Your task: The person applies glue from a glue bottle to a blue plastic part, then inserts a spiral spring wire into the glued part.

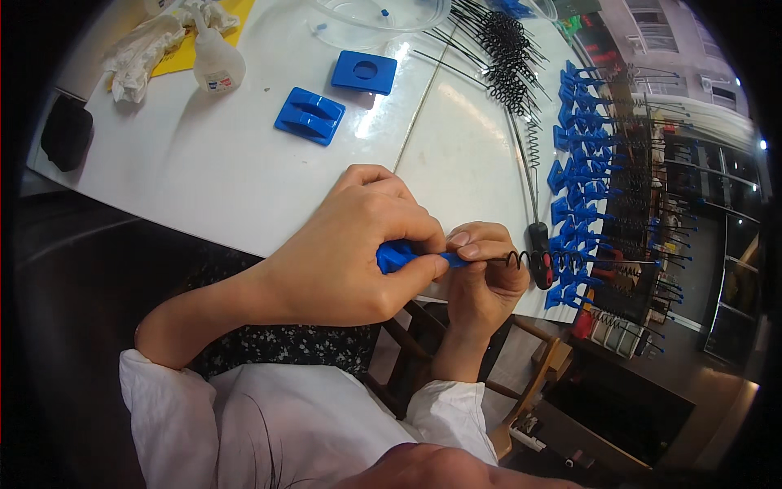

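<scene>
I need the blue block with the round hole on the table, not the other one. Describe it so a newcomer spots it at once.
On the white table, look toward the far side, right of the small white squeeze bottle. Two blue blocks lie there side by side. Yours is the farther, right-hand block, with one round hole; the nearer block has ridges instead.

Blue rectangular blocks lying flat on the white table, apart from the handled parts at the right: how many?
2. One ridged block lies left; one block with a round hole lies farther back and to its right. Others may be hidden among the clutter.
</scene>
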